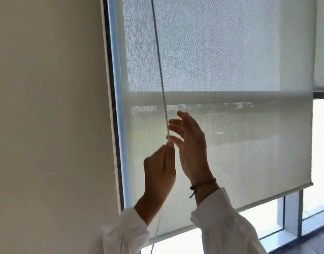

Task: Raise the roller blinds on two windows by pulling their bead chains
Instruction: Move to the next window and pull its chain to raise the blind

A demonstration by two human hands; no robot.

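Now left hand (158, 168) grips bead chain (160, 79), taut, near-vertical, leaning left upward; right hand (189, 142) released.

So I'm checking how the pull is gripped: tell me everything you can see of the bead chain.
The bead chain is a thin, pale grey-white beaded cord, probably plastic or metal. It runs taut and slightly slanted from the top of the frame, in front of the translucent roller blind near its left edge. The left hand is closed around it; the open right hand is beside it. Below, a strand hangs down past the left sleeve.
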